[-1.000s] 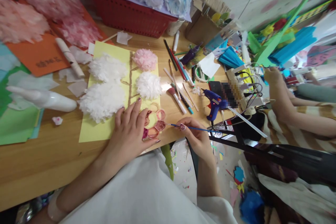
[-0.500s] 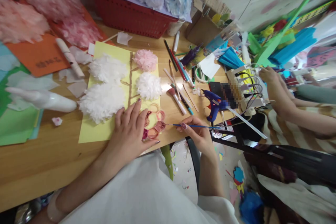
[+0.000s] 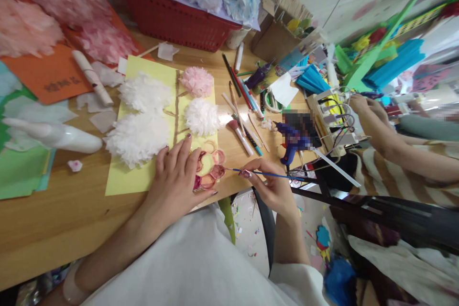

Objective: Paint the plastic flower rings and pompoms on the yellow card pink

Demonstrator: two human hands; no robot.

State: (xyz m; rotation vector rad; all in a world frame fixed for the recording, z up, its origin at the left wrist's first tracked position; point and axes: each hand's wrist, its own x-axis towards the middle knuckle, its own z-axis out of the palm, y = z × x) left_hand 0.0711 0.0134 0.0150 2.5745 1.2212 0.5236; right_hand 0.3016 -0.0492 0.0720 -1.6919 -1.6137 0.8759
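My left hand point(image 3: 175, 172) lies with its fingers stretched over the lower edge of a yellow paper sheet point(image 3: 138, 181), its thumb and fingertips beside a flower-shaped paint palette point(image 3: 206, 182). Reddish and pink paint stains the palette's cups. Between thumb and fingers, my right hand point(image 3: 270, 184) pinches a thin paintbrush point(image 3: 263, 173) with a blue handle. The brush tip is at the palette's right-hand cup; whether it touches the paint I cannot tell. White paper pompoms point(image 3: 139, 138), a pink pompom point(image 3: 197, 81) and brown painted stems point(image 3: 177, 105) are on the sheet.
Pens and brushes point(image 3: 244, 105) lie right of the sheet, near a blue glue gun point(image 3: 292, 141) and a power strip point(image 3: 332, 124). A white bottle point(image 3: 57, 136) lies left. Behind stands a red basket point(image 3: 179, 21). Another person's arm point(image 3: 383, 134) is at the far right.
The back end of the paintbrush has dipped slightly, with my right hand a little lower. My left hand stays in place on the sheet. The whole view has shifted slightly.
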